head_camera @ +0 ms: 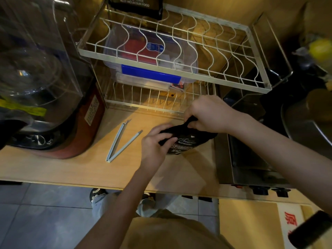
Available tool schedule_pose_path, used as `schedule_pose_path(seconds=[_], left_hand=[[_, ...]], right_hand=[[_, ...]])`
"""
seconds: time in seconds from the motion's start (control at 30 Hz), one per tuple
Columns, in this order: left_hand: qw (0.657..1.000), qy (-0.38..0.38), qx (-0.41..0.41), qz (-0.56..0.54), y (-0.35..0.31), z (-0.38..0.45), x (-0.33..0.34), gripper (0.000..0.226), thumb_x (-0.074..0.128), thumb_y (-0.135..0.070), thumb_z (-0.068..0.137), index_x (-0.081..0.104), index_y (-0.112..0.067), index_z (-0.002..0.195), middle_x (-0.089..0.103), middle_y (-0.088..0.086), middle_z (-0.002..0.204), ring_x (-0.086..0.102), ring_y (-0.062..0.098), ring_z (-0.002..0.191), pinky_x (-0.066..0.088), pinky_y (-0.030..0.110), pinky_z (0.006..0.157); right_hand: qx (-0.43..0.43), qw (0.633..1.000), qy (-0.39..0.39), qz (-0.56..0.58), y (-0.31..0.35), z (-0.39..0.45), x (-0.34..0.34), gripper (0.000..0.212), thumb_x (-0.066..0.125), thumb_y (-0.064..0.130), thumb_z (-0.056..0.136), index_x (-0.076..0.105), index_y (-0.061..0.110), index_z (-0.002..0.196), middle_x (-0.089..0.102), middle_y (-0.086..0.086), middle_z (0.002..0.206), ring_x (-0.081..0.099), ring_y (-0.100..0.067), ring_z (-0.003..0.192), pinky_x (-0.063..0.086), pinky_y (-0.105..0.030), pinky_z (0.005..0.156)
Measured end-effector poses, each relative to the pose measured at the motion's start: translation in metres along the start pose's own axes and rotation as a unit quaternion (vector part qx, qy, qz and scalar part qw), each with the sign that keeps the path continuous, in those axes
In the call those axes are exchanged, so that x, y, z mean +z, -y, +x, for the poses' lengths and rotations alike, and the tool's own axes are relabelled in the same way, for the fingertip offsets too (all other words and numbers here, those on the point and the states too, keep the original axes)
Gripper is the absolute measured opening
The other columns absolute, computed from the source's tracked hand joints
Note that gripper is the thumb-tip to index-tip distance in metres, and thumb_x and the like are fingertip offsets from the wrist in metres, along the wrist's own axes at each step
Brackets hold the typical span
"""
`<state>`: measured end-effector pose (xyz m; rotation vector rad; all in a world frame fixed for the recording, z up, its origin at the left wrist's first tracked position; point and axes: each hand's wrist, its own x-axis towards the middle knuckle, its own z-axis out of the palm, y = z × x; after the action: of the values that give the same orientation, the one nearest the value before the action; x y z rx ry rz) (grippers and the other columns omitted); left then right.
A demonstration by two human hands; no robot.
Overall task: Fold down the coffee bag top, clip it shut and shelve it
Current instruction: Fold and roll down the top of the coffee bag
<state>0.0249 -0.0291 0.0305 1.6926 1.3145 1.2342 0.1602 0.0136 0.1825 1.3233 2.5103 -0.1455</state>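
**Two hands on the coffee bag, clip lying open beside it**

Both bare hands grip one black foil coffee bag with white lettering (pixel 186 141), which stands on the pale wooden counter (pixel 71 169) just in front of the lower tier of the white wire rack (pixel 172 29). The right hand (pixel 208 115) is clenched on the far, upper corner of the bag's top, pinching the dark foil between thumb and fingers. The left hand (pixel 154 142) holds the near-left end of the same top edge, fingers curled over it, thumb pressed along the front. The bag's top runs between the two grips and is bent over toward the front; the printed face shows below it, between the hands.

Left of the bag, apart from both hands, the long pale grey plastic sealing clip (pixel 120 142) lies flat on the counter, spread in a V with its hinge toward the near edge.

On the rack's lower tier sits a clear plastic box with a blue latch (pixel 150 72). A second black bag (pixel 136 6) stands at the back of the top tier.
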Motion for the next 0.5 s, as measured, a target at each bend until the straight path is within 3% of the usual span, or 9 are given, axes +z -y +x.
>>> schedule_pose_path(seconds=[0.07, 0.2, 0.3, 0.4, 0.5], left_hand=[[0.998, 0.0, -0.033, -0.044, 0.002, 0.0, -0.001, 0.013, 0.072, -0.003, 0.071, 0.071, -0.004, 0.083, 0.066, 0.004, 0.101, 0.054, -0.012, 0.095, 0.04, 0.003, 0.084], [0.986, 0.026, -0.106, -0.125, 0.007, 0.006, -0.01, 0.02, 0.071, -0.001, 0.071, 0.068, -0.009, 0.089, 0.063, -0.01, 0.096, 0.06, -0.008, 0.087, 0.054, 0.02, 0.079], [0.989, 0.047, -0.107, -0.096, 0.009, 0.011, -0.017, 0.011, 0.072, -0.002, 0.07, 0.071, -0.003, 0.081, 0.062, -0.004, 0.095, 0.057, -0.013, 0.086, 0.052, 0.017, 0.078], [0.993, 0.075, -0.068, -0.055, 0.002, 0.019, -0.023, 0.015, 0.074, -0.007, 0.07, 0.071, -0.006, 0.085, 0.06, -0.009, 0.1, 0.053, -0.018, 0.09, 0.047, 0.009, 0.078], [0.991, 0.082, -0.068, -0.084, -0.004, 0.027, -0.025, 0.01, 0.073, -0.008, 0.072, 0.072, -0.002, 0.08, 0.068, 0.006, 0.096, 0.062, 0.003, 0.085, 0.051, 0.025, 0.076]], right_hand=[[-0.006, 1.0, -0.021, -0.008, 0.004, -0.001, 0.001, 0.014, 0.057, 0.019, 0.086, 0.067, 0.019, 0.096, 0.066, -0.001, 0.091, 0.061, -0.018, 0.091, 0.049, -0.032, 0.076], [0.026, 0.999, -0.046, 0.01, 0.012, 0.004, 0.003, 0.018, 0.057, 0.025, 0.088, 0.067, 0.019, 0.101, 0.067, -0.002, 0.095, 0.06, -0.02, 0.093, 0.047, -0.034, 0.078], [0.046, 0.995, -0.055, 0.064, 0.013, 0.009, 0.006, 0.021, 0.061, 0.026, 0.084, 0.068, 0.02, 0.103, 0.069, -0.002, 0.101, 0.06, -0.019, 0.097, 0.05, -0.04, 0.084], [0.032, 0.988, -0.071, 0.131, 0.011, 0.011, 0.013, 0.021, 0.063, 0.024, 0.083, 0.068, 0.021, 0.103, 0.07, -0.001, 0.102, 0.061, -0.018, 0.098, 0.05, -0.044, 0.085], [0.014, 0.975, -0.079, 0.207, 0.007, 0.009, 0.014, 0.022, 0.063, 0.021, 0.083, 0.065, 0.019, 0.105, 0.069, -0.001, 0.103, 0.061, -0.014, 0.096, 0.051, -0.04, 0.085]])
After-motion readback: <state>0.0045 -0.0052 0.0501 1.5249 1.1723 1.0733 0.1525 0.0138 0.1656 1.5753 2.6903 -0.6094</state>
